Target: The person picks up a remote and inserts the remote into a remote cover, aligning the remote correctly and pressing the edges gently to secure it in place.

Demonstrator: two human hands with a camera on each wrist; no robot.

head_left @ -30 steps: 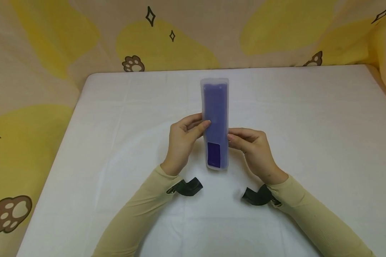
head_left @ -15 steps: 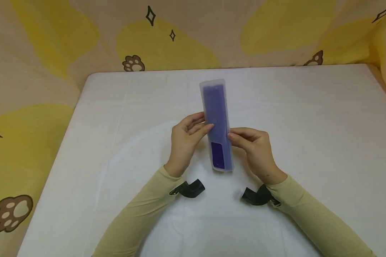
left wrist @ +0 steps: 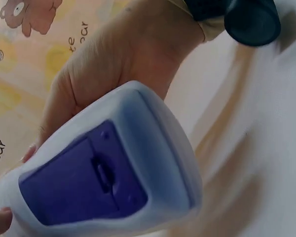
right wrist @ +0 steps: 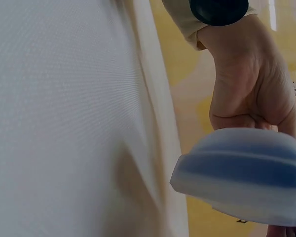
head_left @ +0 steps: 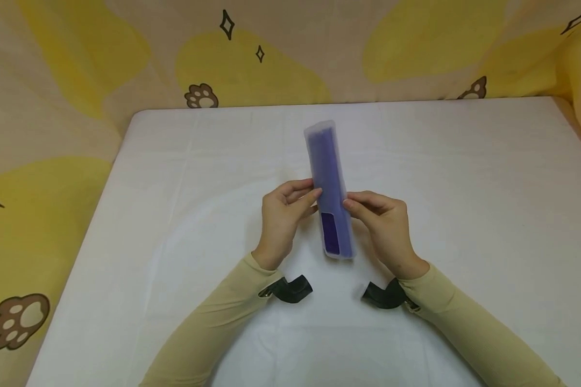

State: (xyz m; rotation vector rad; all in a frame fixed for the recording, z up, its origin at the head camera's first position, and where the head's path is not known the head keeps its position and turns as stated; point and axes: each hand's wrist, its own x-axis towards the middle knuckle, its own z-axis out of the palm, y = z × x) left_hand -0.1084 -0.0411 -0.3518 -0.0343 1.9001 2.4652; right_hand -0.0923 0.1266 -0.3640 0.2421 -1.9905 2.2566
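Note:
Between both hands stands a long, narrow purple plastic case (head_left: 326,166) with frosted pale edges, its top leaning slightly left. Near its lower end is a dark purple panel (head_left: 331,234); the left wrist view shows a small raised catch on this panel (left wrist: 69,182). My left hand (head_left: 282,223) pinches the case's left side, thumb on the front face and fingers behind it. From the right, my right hand (head_left: 386,228) pinches the opposite edge, a little lower. In the right wrist view the end of the case (right wrist: 241,173) hides part of that hand's fingers.
A white cloth-covered table (head_left: 198,161) lies beneath the hands. Behind it and at the left hangs a yellow patterned curtain (head_left: 281,70) with paw prints. Black wrist mounts (head_left: 292,289) stick out from both sleeves over the table.
The case has turned about its long axis, so its front looks narrower and its right side shows more. Its lower end has shifted right. My left hand has moved slightly right and nearer.

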